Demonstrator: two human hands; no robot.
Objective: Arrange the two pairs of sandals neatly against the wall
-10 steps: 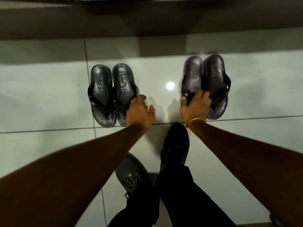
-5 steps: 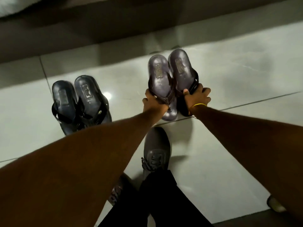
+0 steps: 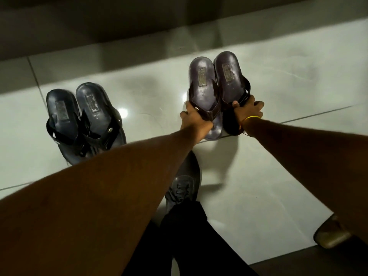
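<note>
A brown pair of sandals lies side by side on the pale tiled floor, heels toward the wall: the left brown sandal point(image 3: 203, 80) and the right brown sandal point(image 3: 229, 74). My left hand point(image 3: 194, 118) grips the strap and toe end of the left one. My right hand point(image 3: 248, 111), with a yellow band at the wrist, grips the strap of the right one. A black pair of sandals point(image 3: 83, 120) rests on the floor to the left, apart from both hands, its near end hidden by my left forearm.
The dark wall base point(image 3: 139, 26) runs along the top of the view, a short gap beyond both pairs. My own dark shoe point(image 3: 183, 184) and trouser leg stand just behind the brown pair. A tan object point(image 3: 331, 234) lies at the lower right.
My left hand left the black pair and took hold of the brown pair's left sandal. My right hand shifted from the left brown sandal to the right one. The view shifted right.
</note>
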